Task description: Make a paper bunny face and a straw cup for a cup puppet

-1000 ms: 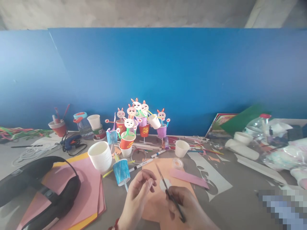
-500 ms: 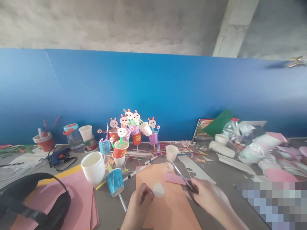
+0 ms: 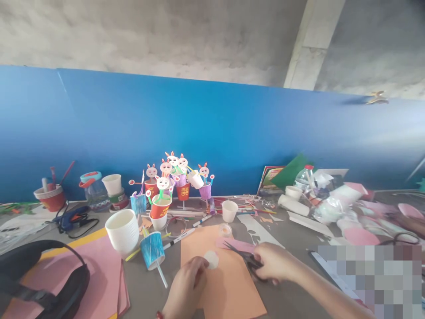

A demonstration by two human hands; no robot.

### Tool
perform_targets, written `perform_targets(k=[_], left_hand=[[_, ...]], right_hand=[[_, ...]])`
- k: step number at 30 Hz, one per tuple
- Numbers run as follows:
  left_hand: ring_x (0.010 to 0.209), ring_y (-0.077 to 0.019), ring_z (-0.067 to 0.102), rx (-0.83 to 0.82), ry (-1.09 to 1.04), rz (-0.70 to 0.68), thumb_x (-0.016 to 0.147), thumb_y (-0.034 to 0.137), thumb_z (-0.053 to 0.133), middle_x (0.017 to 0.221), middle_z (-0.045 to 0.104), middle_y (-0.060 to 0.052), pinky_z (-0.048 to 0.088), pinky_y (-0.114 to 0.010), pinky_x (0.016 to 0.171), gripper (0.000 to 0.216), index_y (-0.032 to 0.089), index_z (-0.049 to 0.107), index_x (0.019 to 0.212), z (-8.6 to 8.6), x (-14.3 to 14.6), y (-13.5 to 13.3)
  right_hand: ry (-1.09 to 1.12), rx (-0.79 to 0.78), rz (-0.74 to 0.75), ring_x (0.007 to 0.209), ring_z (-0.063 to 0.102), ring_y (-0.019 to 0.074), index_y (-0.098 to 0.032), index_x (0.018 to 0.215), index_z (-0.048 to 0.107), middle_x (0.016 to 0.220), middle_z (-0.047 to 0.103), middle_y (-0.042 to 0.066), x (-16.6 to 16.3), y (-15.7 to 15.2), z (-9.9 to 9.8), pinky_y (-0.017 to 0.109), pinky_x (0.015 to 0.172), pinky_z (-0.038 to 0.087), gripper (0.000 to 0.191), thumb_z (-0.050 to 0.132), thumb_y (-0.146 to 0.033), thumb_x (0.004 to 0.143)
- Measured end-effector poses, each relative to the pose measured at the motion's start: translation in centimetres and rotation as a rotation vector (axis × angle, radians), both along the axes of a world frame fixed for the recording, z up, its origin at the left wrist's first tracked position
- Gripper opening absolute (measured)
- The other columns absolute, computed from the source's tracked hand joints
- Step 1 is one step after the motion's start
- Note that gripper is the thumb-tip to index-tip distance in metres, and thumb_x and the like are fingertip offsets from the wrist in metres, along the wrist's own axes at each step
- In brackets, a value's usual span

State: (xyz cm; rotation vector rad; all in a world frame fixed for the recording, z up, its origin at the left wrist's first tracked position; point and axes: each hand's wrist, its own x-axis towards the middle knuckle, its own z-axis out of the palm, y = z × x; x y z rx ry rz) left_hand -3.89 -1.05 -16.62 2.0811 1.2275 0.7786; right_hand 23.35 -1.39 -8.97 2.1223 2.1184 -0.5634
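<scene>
My left hand (image 3: 190,283) is closed at the front of the orange paper (image 3: 232,288), its fingertips at the left edge of a small white paper disc (image 3: 210,260), which they seem to pinch. A speck of pink shows at the disc's upper right edge. My right hand (image 3: 270,262) grips black-handled scissors (image 3: 244,256), the blades parted and pointing left toward the disc. Under and behind the blades lies a pink paper strip (image 3: 232,243). A roll of clear tape (image 3: 225,230) rests at the far edge of the orange paper.
Rabbit-faced paper-cup figures (image 3: 162,195) stand at the back. Left of the orange paper are a blue cup on a straw (image 3: 152,251), stacked white cups (image 3: 122,232), pink paper sheets (image 3: 102,279) and black headphones (image 3: 78,283). A plastic bottle (image 3: 304,179) and paper scraps crowd the right.
The view has turned slightly right. The scissors have swung lower and farther left, with the blades now parted above the pink strip. My left fingertips have closed in on the disc's edge.
</scene>
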Motion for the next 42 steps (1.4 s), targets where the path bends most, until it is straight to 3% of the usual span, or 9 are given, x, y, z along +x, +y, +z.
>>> perform_targets(k=[5,11,14,21,26,31,33,37,42], left_hand=[[0.063,-0.0187,0.051,-0.019,0.013,0.021,0.082,0.011,0.037,0.075,0.060,-0.002,0.036,-0.026,0.058,0.023,0.022,0.058,0.086,0.5,0.0,-0.1],[0.065,-0.0189,0.053,-0.018,-0.002,0.050,0.081,0.012,0.038,0.077,0.063,-0.003,0.036,-0.026,0.060,0.021,0.022,0.057,0.080,0.9,0.3,-0.3],[0.066,-0.0190,0.053,-0.026,-0.001,0.059,0.081,0.010,0.038,0.079,0.063,-0.003,0.036,-0.027,0.061,0.023,0.022,0.058,0.083,0.9,0.4,-0.3],[0.069,-0.0199,0.055,-0.062,-0.008,0.067,0.078,0.010,0.041,0.078,0.062,-0.003,0.037,-0.027,0.064,0.024,0.021,0.060,0.087,0.0,0.1,0.2],[0.061,-0.0187,0.051,-0.043,0.021,0.103,0.078,0.010,0.041,0.068,0.056,0.001,0.033,-0.026,0.059,0.022,0.021,0.060,0.084,-0.4,0.4,0.6],[0.065,-0.0191,0.054,-0.025,0.002,0.116,0.076,0.008,0.041,0.076,0.062,-0.002,0.035,-0.027,0.062,0.022,0.021,0.057,0.082,0.2,0.7,0.3],[0.067,-0.0203,0.056,-0.035,0.006,0.112,0.074,0.008,0.041,0.075,0.062,-0.003,0.037,-0.027,0.063,0.022,0.021,0.056,0.081,0.2,0.6,0.3],[0.073,-0.0221,0.060,-0.046,-0.012,0.093,0.075,0.009,0.042,0.077,0.063,-0.004,0.039,-0.029,0.067,0.021,0.021,0.058,0.083,-0.4,0.4,0.6],[0.065,-0.0192,0.055,-0.041,-0.082,0.111,0.076,0.011,0.042,0.072,0.060,-0.001,0.034,-0.028,0.062,0.019,0.021,0.058,0.079,-0.3,0.5,0.7]], right_hand=[[0.085,-0.002,0.020,0.044,0.069,0.0193,-0.021,0.057,0.056,0.050,0.062,-0.004,0.8,0.1,0.7,0.019,0.039,0.036,0.012,0.058,-0.014,0.066],[-0.160,0.230,0.030,0.080,0.075,0.0341,-0.018,0.071,0.070,0.083,0.078,0.015,0.2,-1.3,0.8,0.031,0.062,0.045,0.014,0.058,-0.013,0.078],[-0.239,0.296,0.055,0.082,0.075,0.0327,-0.019,0.087,0.075,0.087,0.079,0.015,-1.4,-1.2,0.4,0.032,0.065,0.047,0.025,0.050,-0.016,0.089],[-0.320,0.334,0.081,0.078,0.076,0.0363,-0.016,0.072,0.079,0.079,0.079,0.018,-2.5,-0.1,-0.7,0.033,0.061,0.050,0.022,0.061,-0.005,0.077],[-0.381,0.355,0.064,0.070,0.075,0.0381,-0.007,0.073,0.079,0.070,0.076,0.023,-2.3,-1.2,-0.6,0.037,0.058,0.051,0.032,0.050,0.007,0.075],[-0.218,0.446,0.302,0.107,0.068,0.0237,-0.032,0.115,0.070,0.121,0.072,0.003,-6.4,-1.2,-2.3,0.030,0.082,0.052,0.038,0.048,-0.010,0.091],[-0.138,0.507,0.422,0.106,0.067,0.0238,-0.030,0.124,0.064,0.127,0.068,0.004,-7.6,-0.7,-3.5,0.029,0.081,0.052,0.043,0.050,-0.009,0.089],[-0.159,0.550,0.421,0.108,0.064,0.0299,-0.020,0.113,0.070,0.123,0.070,0.011,-6.9,0.3,-5.2,0.037,0.088,0.050,0.036,0.049,-0.005,0.088],[0.009,0.543,0.264,0.111,0.061,0.0342,-0.016,0.092,0.076,0.121,0.070,0.015,-4.3,-0.5,-4.4,0.047,0.094,0.045,0.032,0.046,-0.004,0.087]])
